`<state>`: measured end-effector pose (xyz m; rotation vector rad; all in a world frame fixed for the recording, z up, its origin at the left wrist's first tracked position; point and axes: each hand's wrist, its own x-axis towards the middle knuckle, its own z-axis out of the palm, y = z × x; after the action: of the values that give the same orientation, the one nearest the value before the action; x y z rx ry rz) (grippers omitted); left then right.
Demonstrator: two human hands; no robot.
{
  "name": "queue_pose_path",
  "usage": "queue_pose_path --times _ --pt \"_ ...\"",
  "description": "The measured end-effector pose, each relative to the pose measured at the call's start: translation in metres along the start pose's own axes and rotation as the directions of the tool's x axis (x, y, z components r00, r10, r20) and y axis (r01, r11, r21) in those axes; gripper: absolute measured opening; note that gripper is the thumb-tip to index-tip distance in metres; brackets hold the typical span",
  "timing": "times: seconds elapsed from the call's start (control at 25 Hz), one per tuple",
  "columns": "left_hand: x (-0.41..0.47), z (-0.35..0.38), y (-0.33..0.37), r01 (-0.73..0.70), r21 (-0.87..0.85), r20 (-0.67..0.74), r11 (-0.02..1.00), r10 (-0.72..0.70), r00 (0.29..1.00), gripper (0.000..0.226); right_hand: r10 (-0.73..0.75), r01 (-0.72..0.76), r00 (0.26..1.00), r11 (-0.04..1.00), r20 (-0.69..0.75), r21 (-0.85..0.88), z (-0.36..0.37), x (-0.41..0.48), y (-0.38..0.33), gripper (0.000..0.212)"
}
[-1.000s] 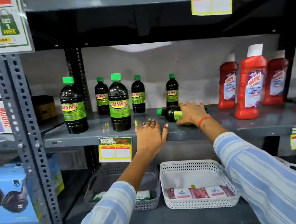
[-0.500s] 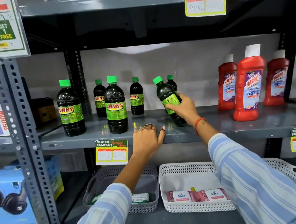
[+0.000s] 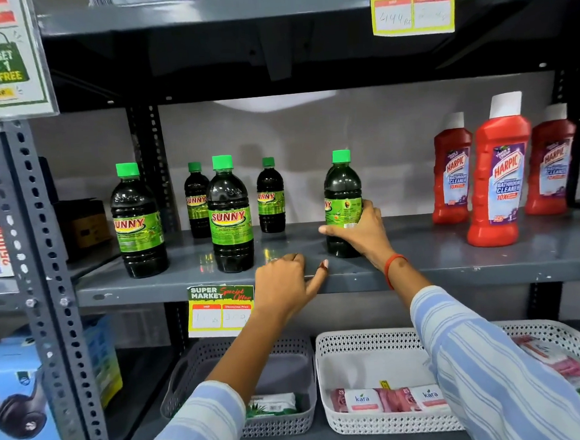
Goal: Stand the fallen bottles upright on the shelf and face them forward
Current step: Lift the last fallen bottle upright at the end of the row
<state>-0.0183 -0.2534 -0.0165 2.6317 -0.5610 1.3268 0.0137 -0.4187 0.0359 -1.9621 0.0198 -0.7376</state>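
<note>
A dark Sunny bottle (image 3: 342, 188) with a green cap stands upright on the grey shelf (image 3: 456, 259), and my right hand (image 3: 359, 230) is wrapped around its lower half. Its label is turned sideways, with only the last letters showing at the left. My left hand (image 3: 286, 282) rests on the shelf's front edge, fingers curled, holding nothing. To the left stand two large Sunny bottles (image 3: 230, 213) (image 3: 138, 220) in front and two smaller ones (image 3: 197, 200) (image 3: 270, 195) behind, all upright with labels facing forward.
Red Harpic bottles (image 3: 498, 171) stand upright at the right of the shelf. A price tag (image 3: 221, 310) hangs from the shelf edge. Below are a grey basket (image 3: 285, 423) and a white basket (image 3: 332, 409) with packets. A slotted steel post (image 3: 41, 271) stands at the left.
My right hand lifted the bottle from lying on its side, tilted it up, and it now stands upright on the shelf. My left hand has stayed on the shelf edge.
</note>
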Motion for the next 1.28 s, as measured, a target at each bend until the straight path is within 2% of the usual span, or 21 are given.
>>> queue_pose_path --times 0.08,0.2,0.32,0.44,0.48,0.6,0.72,1.08,1.2,1.28 --pt "-0.003 0.001 -0.004 0.014 0.033 -0.049 0.999 -0.012 0.999 0.054 0.003 -0.003 1.000 0.999 0.000 0.053 0.000 0.002 0.001 0.083" --pt "-0.006 0.011 -0.005 0.020 0.021 -0.117 1.000 -0.017 0.993 0.051 0.005 -0.020 0.997 0.980 0.078 0.198 -0.003 0.003 0.003 0.068" --pt "-0.005 0.013 -0.004 0.020 0.004 -0.131 1.000 -0.020 0.991 0.052 -0.001 -0.024 0.992 0.980 0.125 0.198 0.000 0.005 0.003 0.058" --pt "-0.006 0.012 -0.004 0.024 -0.009 -0.148 1.000 -0.025 0.989 0.051 -0.034 0.030 0.997 0.998 0.068 0.049 0.003 0.005 0.004 0.090" --pt "-0.006 0.013 -0.004 0.026 -0.008 -0.152 1.000 -0.027 0.988 0.052 -0.035 0.031 0.997 0.998 0.071 0.057 0.003 0.005 0.005 0.092" --pt "-0.006 0.013 -0.005 0.032 0.008 -0.142 0.999 -0.030 0.989 0.053 -0.028 0.003 0.988 0.986 0.151 0.165 0.001 0.001 0.002 0.075" --pt "-0.006 0.014 -0.004 0.027 0.012 -0.141 1.000 -0.025 0.990 0.054 -0.060 0.019 0.976 0.981 0.211 0.192 0.000 -0.002 0.000 0.062" --pt "-0.007 0.014 -0.005 0.025 0.006 -0.110 1.000 -0.025 0.994 0.057 -0.033 -0.032 0.962 0.972 0.269 0.234 -0.007 -0.018 -0.003 0.046" --pt "0.005 0.001 0.002 0.157 -0.072 0.031 0.985 -0.155 0.987 0.059 -0.034 -0.050 0.951 0.963 0.306 0.263 -0.009 -0.021 -0.001 0.042" --pt "0.022 -0.006 0.006 0.249 -0.267 0.234 0.931 -0.188 0.954 0.054 -0.037 -0.048 0.948 0.965 0.315 0.257 -0.013 -0.020 0.001 0.036"
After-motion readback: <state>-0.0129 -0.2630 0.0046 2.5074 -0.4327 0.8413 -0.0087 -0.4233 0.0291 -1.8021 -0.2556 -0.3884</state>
